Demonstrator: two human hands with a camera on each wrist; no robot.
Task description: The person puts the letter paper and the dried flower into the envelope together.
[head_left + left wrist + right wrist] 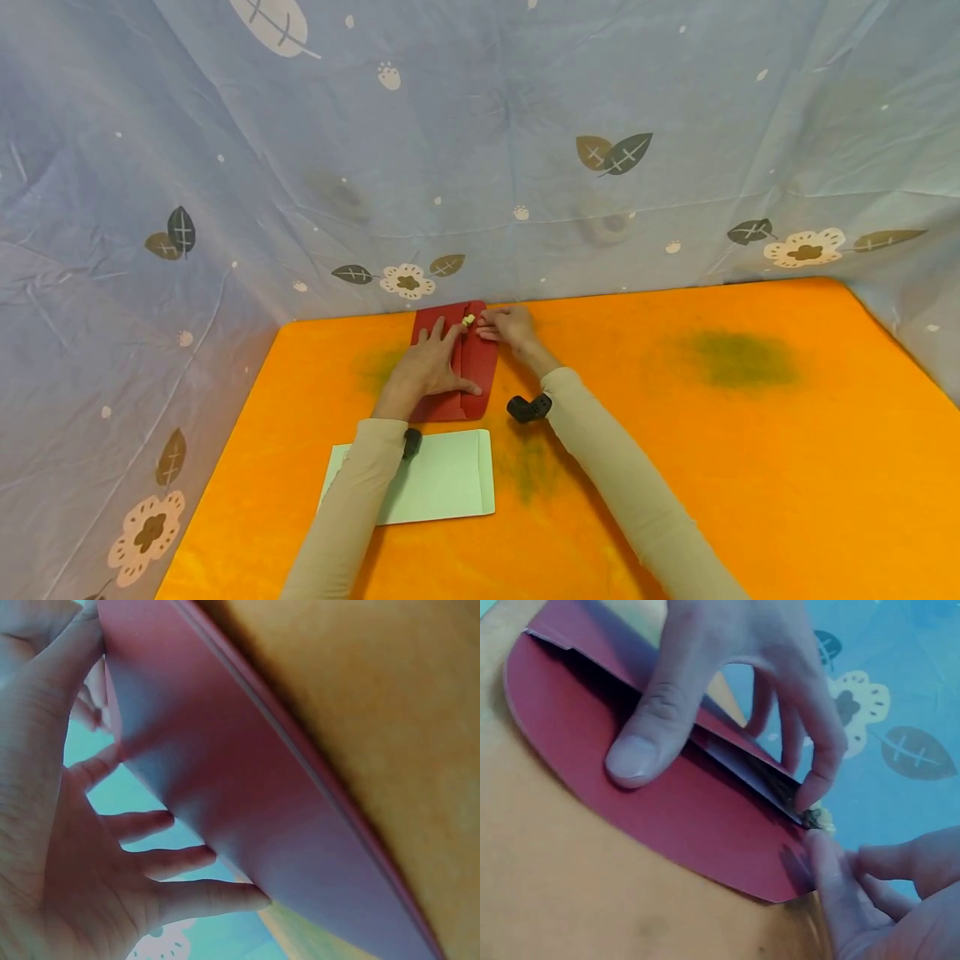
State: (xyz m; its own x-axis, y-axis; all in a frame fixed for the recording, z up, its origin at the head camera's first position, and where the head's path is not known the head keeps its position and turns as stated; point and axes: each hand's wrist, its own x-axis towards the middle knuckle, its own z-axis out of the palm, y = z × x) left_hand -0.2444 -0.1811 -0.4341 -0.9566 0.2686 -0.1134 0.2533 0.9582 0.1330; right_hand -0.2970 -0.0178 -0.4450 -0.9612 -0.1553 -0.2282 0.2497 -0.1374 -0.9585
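Note:
A red envelope (442, 408) lies near the table's far edge, flap unfolded towards the right. My left hand (426, 367) spreads across it, thumb (637, 761) pressing the flap and the other fingers (176, 862) on the envelope's body. Its index fingertip touches a small yellowish dried flower (820, 818) at the far end of the envelope's mouth. Brownish stems show faintly inside the slot in the right wrist view. At the flap's far corner, my right hand (513, 327) pinches the edge beside the flower, thumb and fingertips close together.
A pale green envelope (442, 479) lies nearer on the orange tablecloth (637, 467), partly under my left forearm. Black wrist cameras (529, 408) project from both wrists. A patterned blue curtain (480, 167) hangs along the table's far and left sides.

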